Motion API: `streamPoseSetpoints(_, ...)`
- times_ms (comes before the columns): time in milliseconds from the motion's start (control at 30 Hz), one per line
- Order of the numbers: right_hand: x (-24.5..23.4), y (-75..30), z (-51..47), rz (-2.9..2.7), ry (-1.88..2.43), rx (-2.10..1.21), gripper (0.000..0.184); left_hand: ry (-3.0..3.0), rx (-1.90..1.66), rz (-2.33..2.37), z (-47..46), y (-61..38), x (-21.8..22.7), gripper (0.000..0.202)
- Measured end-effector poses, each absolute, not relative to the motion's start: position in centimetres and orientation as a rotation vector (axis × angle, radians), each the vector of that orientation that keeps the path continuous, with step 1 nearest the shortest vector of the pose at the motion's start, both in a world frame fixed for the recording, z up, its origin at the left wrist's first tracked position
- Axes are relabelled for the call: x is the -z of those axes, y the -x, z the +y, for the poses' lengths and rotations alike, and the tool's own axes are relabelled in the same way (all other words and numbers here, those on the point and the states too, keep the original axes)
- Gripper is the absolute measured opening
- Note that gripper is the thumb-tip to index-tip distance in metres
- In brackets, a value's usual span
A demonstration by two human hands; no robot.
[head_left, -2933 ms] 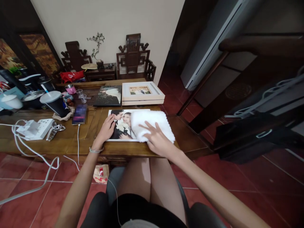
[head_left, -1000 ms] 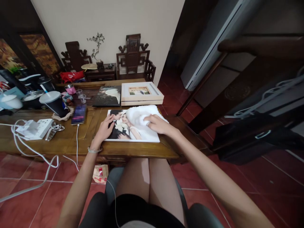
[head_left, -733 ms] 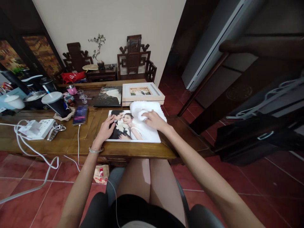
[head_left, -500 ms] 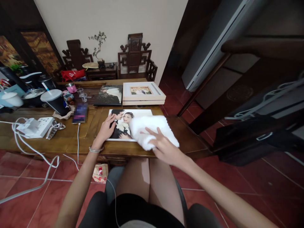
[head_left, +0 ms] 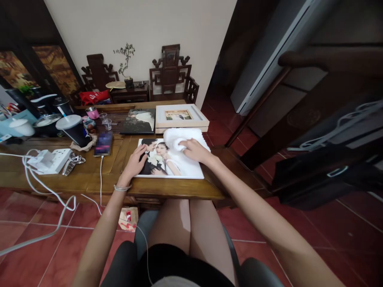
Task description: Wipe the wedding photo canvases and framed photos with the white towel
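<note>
A wedding photo album (head_left: 157, 163) lies flat near the front edge of the wooden table (head_left: 116, 159), a couple pictured on its white cover. My left hand (head_left: 136, 160) rests on the album's left side with its fingers stretched out. On the upper right part of the cover, my right hand (head_left: 196, 151) grips a fluffy white cloth (head_left: 188, 135). The cloth hides the album's upper right corner and reaches the boxed frame behind it.
Behind the album lie a dark photo book (head_left: 139, 120) and a pale framed box (head_left: 182, 118). Leftward are a phone (head_left: 103, 143) on its cable, a lidded cup (head_left: 72, 127), keys (head_left: 73, 161) and a power strip (head_left: 58, 159). A wooden chair (head_left: 170, 75) stands beyond.
My right hand has moved the white cloth away from me, from the album's lower right to its upper right, uncovering the lower right of the cover. My left hand stays on the album.
</note>
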State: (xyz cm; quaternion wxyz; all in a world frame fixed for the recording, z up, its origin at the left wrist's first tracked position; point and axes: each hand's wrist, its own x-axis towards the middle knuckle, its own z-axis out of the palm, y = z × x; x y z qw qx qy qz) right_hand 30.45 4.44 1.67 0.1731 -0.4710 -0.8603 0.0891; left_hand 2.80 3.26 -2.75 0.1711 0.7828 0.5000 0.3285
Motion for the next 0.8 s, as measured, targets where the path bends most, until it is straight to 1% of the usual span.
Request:
streamPoseSetpoints(133, -0.7, -30.1, 4.8, -2.402, 1.352, -0.206, 0.037, -2.212, -0.948, 1.413, 3.2, -2.8, 2.7, 0.046)
streamPoseSetpoints(300, 0.6, -30.5, -2.8, -2.482, 1.253, -0.219, 0.035, -2.213, -0.964, 1.428, 3.1, -3.0, 2.7, 0.045)
streamPoseSetpoints(400, -0.1, -30.6, -8.2, -2.515, 1.165, -0.279, 0.037, -2.214, -0.973, 1.433, 3.2, -3.0, 2.9, 0.044)
streamPoseSetpoints(500, -1.8, -30.5, -10.4, -2.569, 1.115, -0.350, 0.034, -2.217, -0.969, 1.428, 3.3, -2.9, 3.1, 0.046)
streamPoseSetpoints(600, -3.0, -30.3, -7.9, -2.561, 1.180, -0.387, 0.035, -2.223, -0.960, 1.419, 3.4, -2.8, 3.2, 0.047)
streamPoseSetpoints(800, -3.3, -30.8, 3.1, -2.426, 1.349, -0.349, 0.035, -2.207, -0.946, 1.405, 3.4, -2.6, 3.0, 0.045)
